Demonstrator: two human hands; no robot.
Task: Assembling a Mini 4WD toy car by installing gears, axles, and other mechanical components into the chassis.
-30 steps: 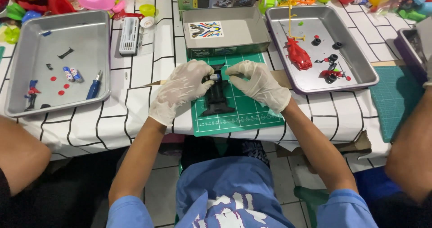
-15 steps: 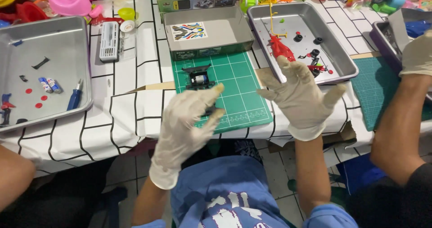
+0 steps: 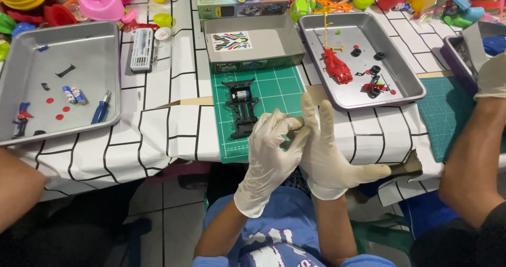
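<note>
My two hands, both in white gloves, meet above the near edge of the green cutting mat (image 3: 274, 88). My right hand (image 3: 329, 151) is raised with its fingers stretched upward and holds nothing. My left hand (image 3: 271, 151) curls its fingertips against the right hand's index finger and seems to pinch the glove there. A black toy car chassis (image 3: 241, 106) lies alone on the mat, just beyond and left of my hands.
A grey cardboard box (image 3: 295, 40) with a sticker sheet sits behind the mat. The right metal tray (image 3: 406, 82) holds a red car body (image 3: 337, 67) and black wheels. The left metal tray (image 3: 31, 135) holds batteries and a blue screwdriver. Other people's arms (image 3: 469, 156) flank me.
My hands let go of the chassis, which now lies on the mat. They lifted apart, then came together, and the left fingertips closed on the right glove.
</note>
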